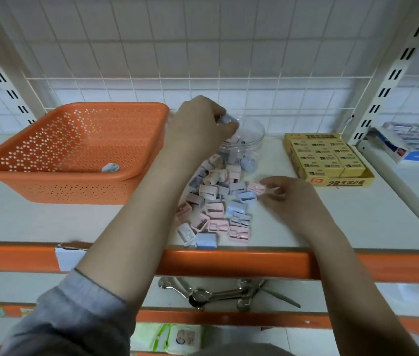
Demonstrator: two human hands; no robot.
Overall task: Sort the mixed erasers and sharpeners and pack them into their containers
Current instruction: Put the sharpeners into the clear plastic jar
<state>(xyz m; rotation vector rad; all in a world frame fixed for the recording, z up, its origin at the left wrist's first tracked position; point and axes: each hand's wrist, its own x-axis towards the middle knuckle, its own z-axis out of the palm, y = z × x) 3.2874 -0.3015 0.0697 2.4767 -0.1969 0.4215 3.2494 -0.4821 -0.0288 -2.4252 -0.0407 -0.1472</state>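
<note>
Head view, looking down on a white shelf (49, 222) with an orange front edge: the left hand (198, 124) is up over a clear round tub (252, 137), fingers curled, pinching one pale blue sharpener (226, 119) just above the rim, and the hand covers much of the tub's left side. The right hand (288, 196) sits low at the right edge of the pile of sharpeners (218, 204), fingers loosely bent, fingertips touching a pink one (256, 187); whether it actually grips that one I cannot tell. Count in the loose pile: roughly two dozen pink, blue and lilac sharpeners, several overlapping, so an exact figure is out of reach, and a few more show through the tub wall. One orange perforated basket (69, 140) stands at left with a single small wrapped piece (110, 167) inside. One yellow box of erasers (326, 158) sits at right, packed in rows, ten or so showing. On the shelf below, a cluster of metal scissors (218, 294).
</note>
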